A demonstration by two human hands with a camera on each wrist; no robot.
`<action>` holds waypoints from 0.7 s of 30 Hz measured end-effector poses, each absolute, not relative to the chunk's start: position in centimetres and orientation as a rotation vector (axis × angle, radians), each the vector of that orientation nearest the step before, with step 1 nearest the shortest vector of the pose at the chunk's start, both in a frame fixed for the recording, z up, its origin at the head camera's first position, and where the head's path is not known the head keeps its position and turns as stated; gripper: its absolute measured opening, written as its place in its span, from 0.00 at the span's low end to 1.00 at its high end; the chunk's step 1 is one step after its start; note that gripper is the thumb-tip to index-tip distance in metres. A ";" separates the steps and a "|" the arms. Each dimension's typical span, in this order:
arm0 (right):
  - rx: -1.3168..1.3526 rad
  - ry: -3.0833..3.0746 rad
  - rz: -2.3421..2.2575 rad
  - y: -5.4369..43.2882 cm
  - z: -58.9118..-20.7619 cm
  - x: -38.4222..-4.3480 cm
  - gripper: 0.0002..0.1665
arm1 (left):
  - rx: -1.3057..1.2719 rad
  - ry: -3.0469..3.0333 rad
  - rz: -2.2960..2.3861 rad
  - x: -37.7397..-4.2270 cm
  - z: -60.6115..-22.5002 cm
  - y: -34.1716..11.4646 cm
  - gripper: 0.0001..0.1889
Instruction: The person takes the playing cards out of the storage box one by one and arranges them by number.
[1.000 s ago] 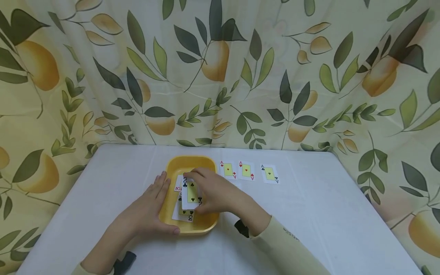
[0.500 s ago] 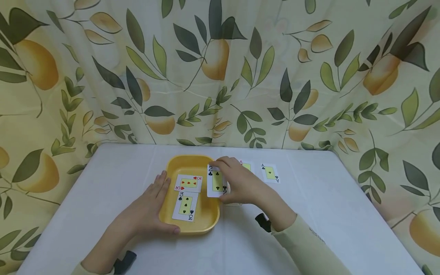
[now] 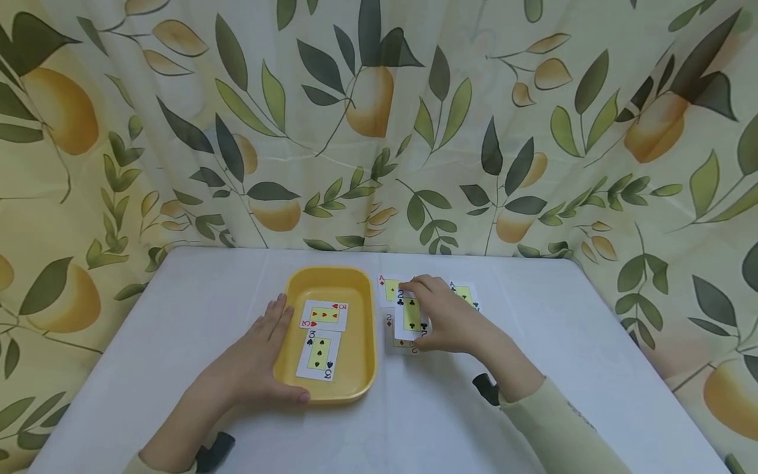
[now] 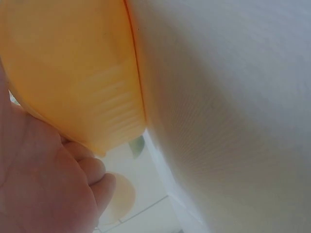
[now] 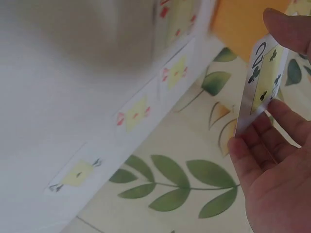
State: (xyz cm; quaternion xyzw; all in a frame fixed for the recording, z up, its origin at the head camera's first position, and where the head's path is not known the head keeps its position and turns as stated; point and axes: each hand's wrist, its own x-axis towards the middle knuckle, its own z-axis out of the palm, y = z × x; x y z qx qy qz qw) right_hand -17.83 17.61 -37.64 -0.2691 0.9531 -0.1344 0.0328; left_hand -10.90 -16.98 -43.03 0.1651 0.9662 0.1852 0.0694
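Observation:
My right hand [image 3: 453,316] pinches a two of clubs playing card [image 3: 410,316] between thumb and fingers, over the table just right of the yellow tray [image 3: 370,355]. In the head view that card partly covers a two of diamonds [image 3: 391,339]. Behind it lie the ace of diamonds [image 3: 387,289] and the ace of clubs [image 3: 464,293]; the ace of hearts [image 5: 133,115] shows between them in the right wrist view. My left hand [image 3: 254,355] rests against the tray's left side, fingers extended, thumb along the near rim.
Inside the tray lie a three of hearts [image 3: 324,316] and, just nearer, a three of spades [image 3: 320,355]. A white cloth [image 3: 237,276] covers the table. Beyond its far edge hangs a curtain [image 3: 438,197] printed with fruit and leaves.
My right hand has carried the two of clubs out of the tray and rightwards, over the two of diamonds. The threes in the tray are uncovered. The left hand stays put.

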 end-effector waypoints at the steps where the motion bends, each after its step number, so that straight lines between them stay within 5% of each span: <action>1: -0.824 2.934 -0.409 17.9 -37.8 -17.9 0.59 | 0.494 2.907 0.558 -10.9 -43.0 -17.0 0.79; 21: -0.669 2.904 -0.349 21.8 -39.3 -18.6 0.58 | 0.489 2.906 0.548 -10.9 -42.8 -17.0 0.81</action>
